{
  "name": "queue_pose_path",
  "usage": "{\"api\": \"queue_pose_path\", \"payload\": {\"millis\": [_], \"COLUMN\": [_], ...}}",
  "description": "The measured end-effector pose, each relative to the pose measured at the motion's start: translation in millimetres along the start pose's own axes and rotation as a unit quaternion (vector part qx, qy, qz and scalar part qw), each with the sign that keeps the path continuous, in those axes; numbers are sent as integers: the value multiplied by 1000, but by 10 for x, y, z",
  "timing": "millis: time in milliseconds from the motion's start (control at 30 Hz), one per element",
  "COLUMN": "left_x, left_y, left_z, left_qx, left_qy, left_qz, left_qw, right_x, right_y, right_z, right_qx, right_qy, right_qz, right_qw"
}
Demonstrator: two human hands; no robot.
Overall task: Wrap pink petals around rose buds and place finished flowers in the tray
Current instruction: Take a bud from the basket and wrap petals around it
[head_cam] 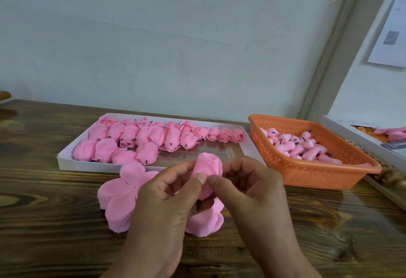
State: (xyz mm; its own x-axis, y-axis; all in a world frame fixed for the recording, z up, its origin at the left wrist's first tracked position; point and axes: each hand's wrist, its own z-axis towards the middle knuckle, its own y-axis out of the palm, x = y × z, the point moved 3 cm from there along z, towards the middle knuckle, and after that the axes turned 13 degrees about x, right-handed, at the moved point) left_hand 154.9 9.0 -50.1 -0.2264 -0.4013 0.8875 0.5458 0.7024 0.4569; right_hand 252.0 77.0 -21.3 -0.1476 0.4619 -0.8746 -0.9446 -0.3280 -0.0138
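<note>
- Both thumbs and forefingers pinch the rose bud [207,169] mid-air, just in front of the tray [66,161]; left hand [167,192] and right hand [250,187] are clamped on it, likely to press a petal tight round the bud.
- Petal stack [118,192] lies under the hands, near the tray's front edge, within easy reach; one pile, sheets uncountable.
- Tray holds roughly twenty finished flowers [153,139], rows filling from its left.
- One orange basket [312,168] right of the tray holds many bare buds, too many to count.

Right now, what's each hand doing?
Left hand: fingers pinch the rose bud.
Right hand: fingers pinch the same rose bud.
</note>
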Motion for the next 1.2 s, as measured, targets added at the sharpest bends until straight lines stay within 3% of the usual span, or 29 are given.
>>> {"api": "queue_pose_path", "payload": {"millis": [233,333,433,833,1200], "left_x": [35,31,29,44,55], "left_y": [7,11,17,15,33], "left_z": [3,5,-9,-82,-74], "left_qx": [0,-10,-26,-126,-123], "left_qy": [-26,-62,-90,-160,-249], "left_qz": [-54,-75,-79,-52,-108], "left_qw": [998,995,992,978,955], "right_x": [32,-6,-104,-222,-133], "right_y": [-41,-73,-107,-243,-229], "right_z": [25,5,27,226,247], "right_qx": [-18,39,11,-154,-107], "right_qy": [13,-130,-254,-231,-252], "right_qz": [15,-70,-127,-144,-88], "right_qw": [1000,988,959,950,958]}}
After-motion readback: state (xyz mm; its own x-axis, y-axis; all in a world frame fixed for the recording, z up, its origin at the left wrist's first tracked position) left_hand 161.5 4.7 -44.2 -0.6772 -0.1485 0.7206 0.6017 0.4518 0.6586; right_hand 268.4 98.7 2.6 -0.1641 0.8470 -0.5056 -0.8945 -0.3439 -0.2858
